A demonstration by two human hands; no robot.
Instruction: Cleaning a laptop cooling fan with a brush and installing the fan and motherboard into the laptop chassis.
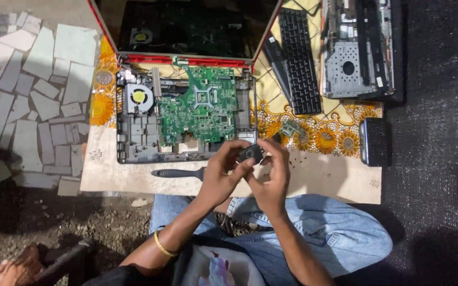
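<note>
Above the lap, small black part [250,153], perhaps round, pinched between left hand [221,172], right hand [271,177]

Person seen from above. Both forearms bare, no sleeves reaching the wrists. Left wrist: a thin gold-coloured bangle [164,245]. Legs: light-blue denim jeans [335,233], creased at the knees. Torso: a dark garment with a pale printed patch [216,267] at the front.
</note>
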